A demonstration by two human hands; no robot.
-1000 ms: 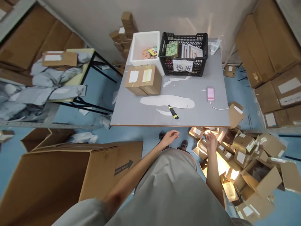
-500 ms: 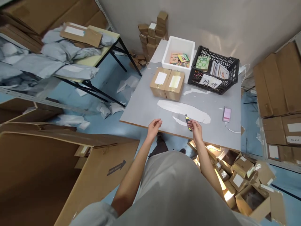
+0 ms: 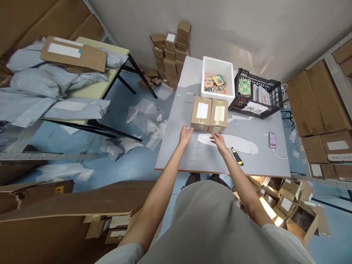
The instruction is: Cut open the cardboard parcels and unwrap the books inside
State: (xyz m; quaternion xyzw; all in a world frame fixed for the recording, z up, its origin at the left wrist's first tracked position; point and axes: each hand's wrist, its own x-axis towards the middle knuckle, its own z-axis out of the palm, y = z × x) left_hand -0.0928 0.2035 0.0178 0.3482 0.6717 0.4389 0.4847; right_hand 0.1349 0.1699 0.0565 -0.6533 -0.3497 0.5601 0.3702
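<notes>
Two small cardboard boxes (image 3: 201, 110) stand side by side on the grey table (image 3: 176, 146), taped and bearing white labels. My left hand (image 3: 186, 135) is at the near left corner of the left box, fingers apart; whether it touches the cardboard I cannot tell. My right hand (image 3: 218, 141) is just in front of the right box, fingers spread and holding nothing. Right of that hand, a black and yellow utility knife (image 3: 237, 156) lies on the table, beside a long white worn patch (image 3: 244, 145).
Behind the boxes are a white foam box (image 3: 205, 79) with colourful packs and a black crate (image 3: 260, 110). A phone (image 3: 272, 140) with a cable lies at right. A large open carton (image 3: 82, 201) is at lower left; opened boxes (image 3: 301, 223) pile up at lower right.
My right hand has let go of the utility knife, which now lies on the table. Both hands have reached forward to the two boxes. The view has shifted.
</notes>
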